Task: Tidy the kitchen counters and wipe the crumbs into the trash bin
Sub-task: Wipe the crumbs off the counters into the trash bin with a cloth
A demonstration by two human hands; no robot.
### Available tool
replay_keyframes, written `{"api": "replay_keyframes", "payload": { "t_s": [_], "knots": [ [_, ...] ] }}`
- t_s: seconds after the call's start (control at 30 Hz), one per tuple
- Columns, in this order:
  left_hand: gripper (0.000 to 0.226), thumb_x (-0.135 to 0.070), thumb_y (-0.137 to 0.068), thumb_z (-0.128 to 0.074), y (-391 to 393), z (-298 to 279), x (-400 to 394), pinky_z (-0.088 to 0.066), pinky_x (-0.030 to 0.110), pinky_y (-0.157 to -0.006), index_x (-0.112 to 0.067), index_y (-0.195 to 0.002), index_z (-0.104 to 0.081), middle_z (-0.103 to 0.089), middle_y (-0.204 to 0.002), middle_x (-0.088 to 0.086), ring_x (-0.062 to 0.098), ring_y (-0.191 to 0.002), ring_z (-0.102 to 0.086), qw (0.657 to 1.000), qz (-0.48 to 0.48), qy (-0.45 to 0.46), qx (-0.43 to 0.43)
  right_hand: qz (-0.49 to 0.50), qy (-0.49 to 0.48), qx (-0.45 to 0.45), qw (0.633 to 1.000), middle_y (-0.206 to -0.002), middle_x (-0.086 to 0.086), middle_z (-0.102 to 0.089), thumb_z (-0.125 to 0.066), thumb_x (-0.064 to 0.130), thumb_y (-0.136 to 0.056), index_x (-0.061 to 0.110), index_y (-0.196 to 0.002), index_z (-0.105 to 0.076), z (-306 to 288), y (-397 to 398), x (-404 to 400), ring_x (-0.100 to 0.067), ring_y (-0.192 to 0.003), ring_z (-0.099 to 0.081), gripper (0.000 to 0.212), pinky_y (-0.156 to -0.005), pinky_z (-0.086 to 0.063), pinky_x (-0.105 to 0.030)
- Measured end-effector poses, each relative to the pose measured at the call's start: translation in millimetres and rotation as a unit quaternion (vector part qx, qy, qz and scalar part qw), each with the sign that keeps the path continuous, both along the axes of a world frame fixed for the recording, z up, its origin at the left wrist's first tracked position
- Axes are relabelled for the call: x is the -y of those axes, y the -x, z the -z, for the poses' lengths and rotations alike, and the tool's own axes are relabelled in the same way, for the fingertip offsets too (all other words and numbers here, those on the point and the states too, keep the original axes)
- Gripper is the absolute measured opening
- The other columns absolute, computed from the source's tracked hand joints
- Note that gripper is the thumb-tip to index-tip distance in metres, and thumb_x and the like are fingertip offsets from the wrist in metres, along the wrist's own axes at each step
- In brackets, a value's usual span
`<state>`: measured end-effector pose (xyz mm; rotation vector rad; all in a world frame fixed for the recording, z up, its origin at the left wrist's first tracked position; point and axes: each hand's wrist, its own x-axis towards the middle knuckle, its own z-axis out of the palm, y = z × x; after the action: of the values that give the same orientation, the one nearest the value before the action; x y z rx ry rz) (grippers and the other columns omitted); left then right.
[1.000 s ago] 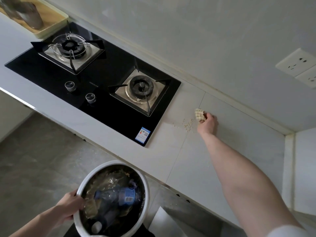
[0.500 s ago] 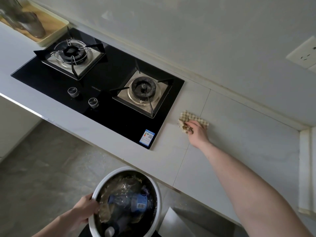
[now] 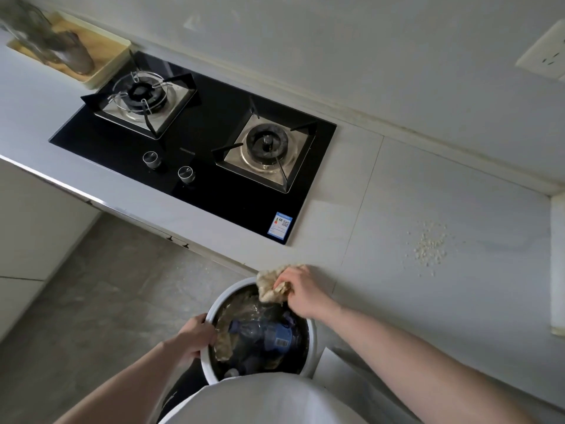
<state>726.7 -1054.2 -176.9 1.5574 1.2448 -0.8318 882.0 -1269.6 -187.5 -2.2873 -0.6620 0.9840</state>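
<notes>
A round white trash bin [image 3: 309,338] is held just below the counter's front edge, with plastic bottles and wrappers inside. My left hand [image 3: 195,335] grips its left rim. My right hand [image 3: 301,289] grips a crumpled beige checked cloth [image 3: 269,286] over the bin's far rim, at the edge of the pale counter [image 3: 397,301]. A small patch of white crumbs [image 3: 429,247] lies on the counter to the right, apart from the cloth.
A black glass two-burner gas hob [image 3: 195,154] with two knobs is set into the counter to the left. Behind it stands a wooden tray [image 3: 107,53] with glassware. The wall carries a socket [image 3: 544,56]. A raised ledge [image 3: 558,264] bounds the counter's right end.
My right hand has drawn the cloth from beside the hob across the counter to its front edge, over the bin. My left hand has brought the bin up to the edge.
</notes>
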Motion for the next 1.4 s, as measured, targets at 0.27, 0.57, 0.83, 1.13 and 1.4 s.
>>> {"api": "replay_keyframes", "payload": {
  "t_s": [0.27, 0.57, 0.83, 1.13, 1.4],
  "knots": [
    [0.042, 0.012, -0.078, -0.045, 6, 8, -4, -0.059, 0.036, -0.060, -0.011, -0.104, -0.069, -0.068, -0.082, 0.018, 0.031, -0.071, -0.066, 1.000, 0.015, -0.005, -0.001, 0.136, -0.037, -0.082, 0.987, -0.110, 0.006, -0.061, -0.055, -0.002, -0.084, 0.016, -0.113, -0.069, -18, 27, 6, -0.011, -0.103, -0.056, 0.036, -0.090, -0.043, -0.017],
    [0.038, 0.012, -0.080, -0.045, 10, 10, 1, -0.055, 0.031, -0.056, -0.008, -0.101, -0.069, -0.066, -0.075, 0.016, 0.028, -0.064, -0.063, 1.000, 0.008, -0.011, 0.015, 0.300, -0.048, 0.107, 0.947, -0.113, 0.005, -0.061, -0.056, 0.014, -0.095, 0.015, -0.120, -0.065, -37, -61, 102, -0.018, -0.095, -0.066, 0.026, -0.074, -0.058, -0.030],
    [0.038, 0.013, -0.081, -0.043, 13, 8, 6, -0.058, 0.042, -0.070, -0.009, -0.099, -0.067, -0.067, -0.082, 0.020, 0.030, -0.070, -0.065, 1.000, 0.001, -0.005, 0.023, 0.157, 0.084, 0.117, 0.977, -0.134, 0.002, -0.055, -0.054, 0.005, -0.091, 0.018, -0.120, -0.066, -1, -10, 60, -0.020, -0.128, -0.047, 0.033, -0.116, -0.035, -0.038],
    [0.039, 0.011, -0.081, -0.043, 18, 6, 7, -0.062, 0.043, -0.070, -0.012, -0.101, -0.067, -0.070, -0.083, 0.017, 0.030, -0.070, -0.068, 1.000, -0.007, 0.006, 0.027, 0.001, 0.039, -0.061, 0.997, -0.123, -0.001, -0.060, -0.050, 0.005, -0.085, 0.020, -0.119, -0.064, -18, 48, -7, -0.021, -0.113, -0.055, 0.041, -0.097, -0.047, -0.035],
    [0.040, 0.006, -0.072, -0.047, 32, 9, -7, -0.059, 0.057, -0.077, -0.013, -0.099, -0.070, -0.073, -0.095, 0.027, 0.035, -0.076, -0.072, 0.999, -0.030, 0.015, 0.030, 0.147, -0.035, 0.091, 0.984, -0.121, -0.003, -0.058, -0.052, 0.008, -0.093, 0.012, -0.123, -0.062, -31, -19, -19, -0.018, -0.109, -0.056, 0.031, -0.100, -0.047, -0.031]
  ]
}}
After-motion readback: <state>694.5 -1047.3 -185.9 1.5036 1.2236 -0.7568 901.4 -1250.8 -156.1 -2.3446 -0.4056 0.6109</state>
